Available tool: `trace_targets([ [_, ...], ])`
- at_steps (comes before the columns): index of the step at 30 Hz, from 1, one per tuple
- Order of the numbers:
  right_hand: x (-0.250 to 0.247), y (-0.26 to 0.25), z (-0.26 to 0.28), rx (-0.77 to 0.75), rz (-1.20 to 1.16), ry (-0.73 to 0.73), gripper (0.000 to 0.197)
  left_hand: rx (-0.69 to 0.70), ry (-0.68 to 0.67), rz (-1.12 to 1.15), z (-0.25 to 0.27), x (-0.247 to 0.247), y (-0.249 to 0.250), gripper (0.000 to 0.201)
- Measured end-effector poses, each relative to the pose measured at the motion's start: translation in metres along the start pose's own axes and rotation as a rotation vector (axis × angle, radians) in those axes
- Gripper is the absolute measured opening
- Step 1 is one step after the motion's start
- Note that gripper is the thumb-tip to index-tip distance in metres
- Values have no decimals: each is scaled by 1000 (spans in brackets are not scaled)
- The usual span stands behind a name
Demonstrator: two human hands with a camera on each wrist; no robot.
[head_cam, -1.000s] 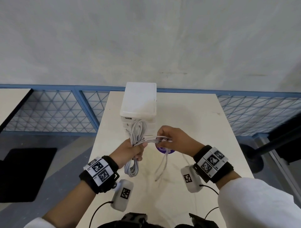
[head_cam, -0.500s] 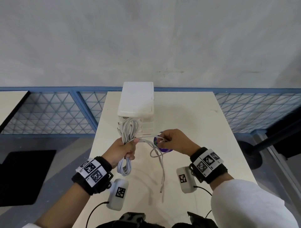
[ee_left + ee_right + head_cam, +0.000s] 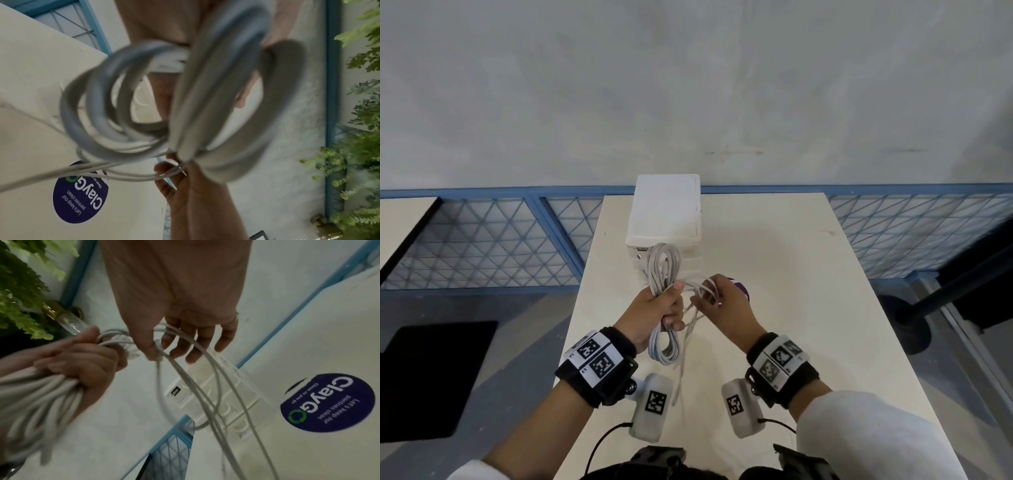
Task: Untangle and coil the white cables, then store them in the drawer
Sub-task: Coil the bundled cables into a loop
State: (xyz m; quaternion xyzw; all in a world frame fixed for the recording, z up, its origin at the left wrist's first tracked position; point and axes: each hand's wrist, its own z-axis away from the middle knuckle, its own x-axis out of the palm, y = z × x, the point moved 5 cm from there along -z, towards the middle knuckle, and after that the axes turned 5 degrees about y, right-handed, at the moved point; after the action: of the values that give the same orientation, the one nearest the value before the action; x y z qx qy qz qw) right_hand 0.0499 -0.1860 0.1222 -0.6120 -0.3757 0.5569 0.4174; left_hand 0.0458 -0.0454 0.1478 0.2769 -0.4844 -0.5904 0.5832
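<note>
Above the near middle of the tabletop (image 3: 808,308), the left hand (image 3: 657,310) is fisted around a thick coiled bundle of white cables (image 3: 664,267), loops sticking out above and below the fist. Just to its right, the right hand (image 3: 726,305) pinches thin loose cable strands (image 3: 703,291) that trail down toward the near edge. A purple round sticker (image 3: 742,289) lies beyond the right hand. Farther back stands the white drawer unit (image 3: 664,209), drawers closed.

A drawer unit (image 3: 666,212) is set at the table's (image 3: 808,308) far edge, a cable bundle (image 3: 664,274) held before it, a round sticker (image 3: 741,289) just right.
</note>
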Motion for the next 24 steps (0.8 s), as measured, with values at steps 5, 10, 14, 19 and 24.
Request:
trace_targets([
  [5, -4, 26, -6, -17, 478, 183, 15, 64, -22, 120, 9, -6, 21, 35],
  [10, -20, 79, -5, 113, 426, -4, 46, 161, 64, 300, 1, -45, 50, 25],
  [14, -54, 105, 0, 441, 470, -46, 101, 121, 110, 226, -3, -60, 43, 28],
  [19, -72, 107, 5, 699, 686, -597, 167, 84, 116, 93, -5, -47, 26, 34],
  [24, -93, 72, -16, 350, 623, 105, 141, 52, 99, 21, -4, -36, 18, 34],
])
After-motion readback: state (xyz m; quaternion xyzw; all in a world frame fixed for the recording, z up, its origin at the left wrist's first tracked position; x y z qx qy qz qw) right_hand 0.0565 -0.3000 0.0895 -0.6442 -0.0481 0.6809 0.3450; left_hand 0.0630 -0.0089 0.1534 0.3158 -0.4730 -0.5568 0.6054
